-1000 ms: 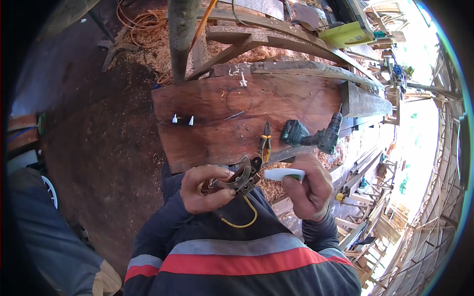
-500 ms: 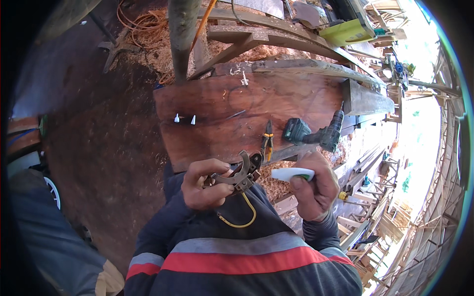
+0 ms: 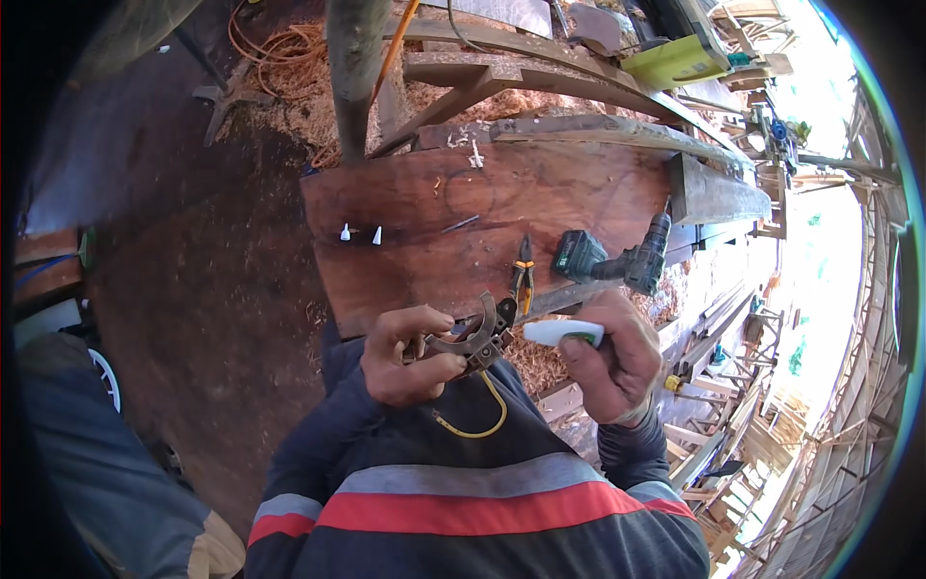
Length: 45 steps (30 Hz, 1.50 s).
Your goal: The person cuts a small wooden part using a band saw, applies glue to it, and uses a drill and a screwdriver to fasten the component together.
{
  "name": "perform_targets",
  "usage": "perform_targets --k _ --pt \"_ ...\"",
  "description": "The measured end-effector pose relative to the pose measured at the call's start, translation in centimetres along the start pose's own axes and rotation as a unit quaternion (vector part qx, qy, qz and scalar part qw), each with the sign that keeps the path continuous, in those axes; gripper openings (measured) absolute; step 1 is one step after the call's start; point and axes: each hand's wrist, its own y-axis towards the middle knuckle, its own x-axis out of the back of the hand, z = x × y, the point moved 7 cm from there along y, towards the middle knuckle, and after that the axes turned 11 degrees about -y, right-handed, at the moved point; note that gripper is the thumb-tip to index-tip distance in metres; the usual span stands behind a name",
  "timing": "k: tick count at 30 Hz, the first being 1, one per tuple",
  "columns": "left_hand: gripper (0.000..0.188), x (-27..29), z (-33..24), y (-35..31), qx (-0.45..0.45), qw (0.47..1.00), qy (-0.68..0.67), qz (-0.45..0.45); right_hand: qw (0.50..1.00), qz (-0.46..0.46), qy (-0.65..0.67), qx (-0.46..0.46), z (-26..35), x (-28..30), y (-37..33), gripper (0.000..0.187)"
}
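Note:
In front of my chest my left hand is closed on a curved metal bracket. A yellow wire loops down from it. Just right of the bracket, my right hand grips a small white glue bottle with a green label. The bottle lies nearly level, its narrow end toward the bracket with a small gap between them. Two small white conical pieces, a wider one and a slimmer one, stand on the reddish wooden board.
Pliers with orange-and-black handles lie beyond the bracket. A cordless drill rests to their right. A thin rod is on the board. Behind stand a post, wooden beams and shavings. A person's trouser leg shows at lower left.
My left hand and the bracket have shifted slightly to the right. The glue bottle has moved a little left and up, narrowing the gap. Both grips are kept.

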Motion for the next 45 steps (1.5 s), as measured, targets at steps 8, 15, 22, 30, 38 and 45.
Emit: perform_targets --k 8,15,22,30,38,45 --pt "0.036 -0.5 -0.4 0.5 -0.033 0.997 0.04 0.056 0.994 0.079 -0.076 0.022 0.6 -1.2 0.2 0.021" --pt "0.032 -0.6 -0.3 0.5 -0.031 0.997 0.012 0.073 0.994 0.075 -0.069 0.034 0.5 -1.4 0.4 0.019" --pt "0.034 -0.3 -0.7 0.9 -0.048 0.996 0.036 0.064 0.996 0.07 -0.056 0.031 0.7 -1.5 0.6 0.017" --pt "0.041 -0.1 0.0 0.0 -0.022 0.997 0.029 0.073 1.0 0.017 -0.019 0.012 1.2 -0.8 0.1 0.015" --pt "0.042 -0.1 -0.6 0.1 -0.033 0.995 0.051 0.079 1.0 0.013 -0.017 0.021 0.6 -0.6 -0.1 0.016" --pt "0.04 -0.3 -1.9 1.1 -0.064 0.99 0.105 0.067 1.0 0.009 0.015 0.002 -0.1 -0.9 -0.6 0.013"
